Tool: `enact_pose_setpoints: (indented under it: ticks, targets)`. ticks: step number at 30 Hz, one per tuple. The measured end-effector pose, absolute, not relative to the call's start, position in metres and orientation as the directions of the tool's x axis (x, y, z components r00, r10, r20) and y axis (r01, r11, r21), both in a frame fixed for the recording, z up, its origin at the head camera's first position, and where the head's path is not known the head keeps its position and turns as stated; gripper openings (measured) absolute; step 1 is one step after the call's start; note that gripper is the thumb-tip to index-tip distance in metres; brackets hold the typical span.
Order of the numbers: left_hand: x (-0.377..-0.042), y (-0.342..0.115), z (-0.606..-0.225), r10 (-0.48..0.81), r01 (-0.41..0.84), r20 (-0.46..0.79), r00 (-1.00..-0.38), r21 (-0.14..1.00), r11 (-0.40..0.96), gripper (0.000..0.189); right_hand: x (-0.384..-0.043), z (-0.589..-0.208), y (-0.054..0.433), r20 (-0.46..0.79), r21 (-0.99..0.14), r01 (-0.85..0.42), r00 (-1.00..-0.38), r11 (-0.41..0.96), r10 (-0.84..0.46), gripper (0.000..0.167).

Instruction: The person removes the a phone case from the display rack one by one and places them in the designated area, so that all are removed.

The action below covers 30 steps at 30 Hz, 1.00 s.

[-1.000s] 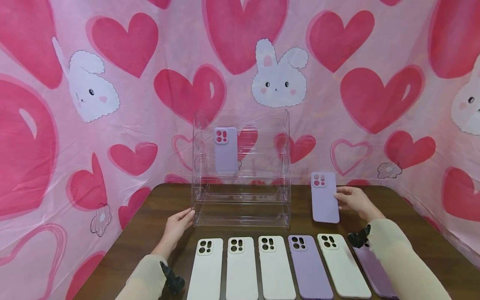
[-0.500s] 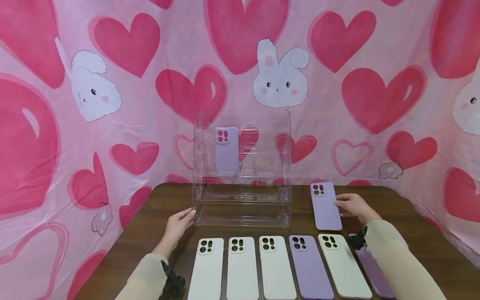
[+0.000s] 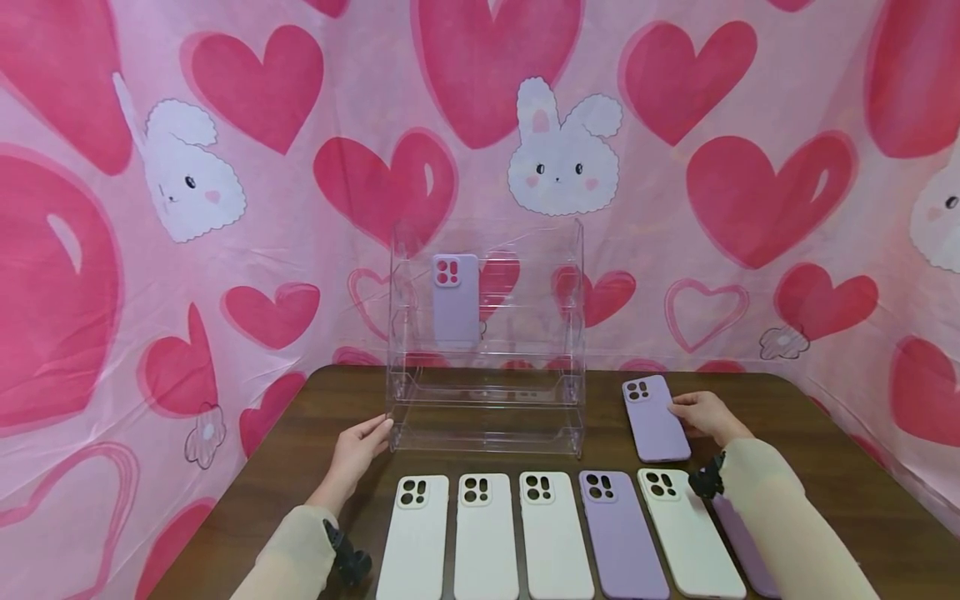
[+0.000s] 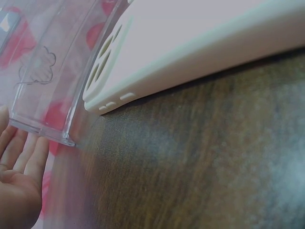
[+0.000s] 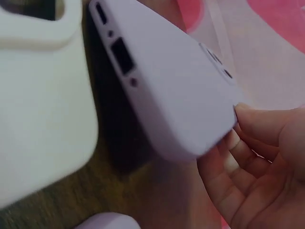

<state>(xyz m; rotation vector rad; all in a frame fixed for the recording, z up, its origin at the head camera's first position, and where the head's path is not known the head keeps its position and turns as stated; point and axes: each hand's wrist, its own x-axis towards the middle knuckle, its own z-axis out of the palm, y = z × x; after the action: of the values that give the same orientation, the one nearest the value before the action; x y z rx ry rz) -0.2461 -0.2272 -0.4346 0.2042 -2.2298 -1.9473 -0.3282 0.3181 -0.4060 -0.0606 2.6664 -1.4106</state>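
My right hand [image 3: 708,415] pinches a light purple phone case [image 3: 656,421] by its right edge, tilted over the table right of the stand. In the right wrist view, the thumb [image 5: 267,125] lies on the case's edge with fingers curled beneath, and its bottom port cutouts face the camera. A clear tiered display stand [image 3: 487,444] stands mid-table; my left hand [image 3: 360,446] holds its lower left corner between thumb and fingers. Another light purple case [image 3: 456,304] stands upright on an upper tier, left of centre. In the left wrist view, fingers [image 4: 35,164] reach the stand's bottom edge.
Along the front of the dark wooden table [image 3: 300,417] lies a row of cases: white ones [image 3: 412,542], a purple case [image 3: 626,542], another white case [image 3: 693,542], and a purple case [image 3: 742,533] partly under my right sleeve. A pink heart-print cloth [image 3: 480,192] hangs behind.
My right hand has lowered the light purple case toward the table and tipped it back, so it leans more. The left hand stays at the stand's corner.
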Motion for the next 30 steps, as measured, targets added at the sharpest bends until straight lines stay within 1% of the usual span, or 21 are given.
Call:
enact_pose_setpoints:
  ticks: [6, 8, 14, 16, 23, 30]
  targets:
    - [-0.2468, -0.2266, -0.4356, -0.215, 0.025, 0.051, -0.975, 0.992, 0.125, 0.045, -0.3284, -0.4099, 0.3192, -0.092, -0.821, 0.034, -0.993, 0.57, -0.073, 0.041]
    - [-0.2464, -0.2264, -0.4356, -0.215, 0.024, 0.051, -0.975, 0.992, 0.126, 0.044, -0.3276, -0.4108, 0.3202, -0.101, -0.82, 0.044, -0.992, 0.571, -0.069, 0.043]
    - [-0.2462, -0.2264, -0.4351, -0.216, 0.023, 0.05, -0.975, 0.992, 0.127, 0.045, -0.3227, -0.4082, 0.3199, -0.15, -0.795, 0.061, -0.984, 0.604, -0.098, 0.06]
    - [-0.2464, -0.2262, -0.4348, -0.218, 0.022, 0.048, -0.975, 0.992, 0.122, 0.045, -0.3215, -0.4076, 0.3197, -0.157, -0.785, 0.056, -0.981, 0.616, -0.112, 0.063]
    - [-0.2459, -0.2265, -0.4351, -0.216, 0.023, 0.047, -0.975, 0.993, 0.115, 0.045, -0.3192, -0.4099, 0.3213, -0.172, -0.796, 0.059, -0.976, 0.603, -0.131, 0.056]
    - [-0.246, -0.2265, -0.4354, -0.211, 0.024, 0.049, -0.976, 0.992, 0.122, 0.046, -0.32, -0.4146, 0.323, -0.157, -0.8, 0.036, -0.976, 0.599, -0.151, 0.048]
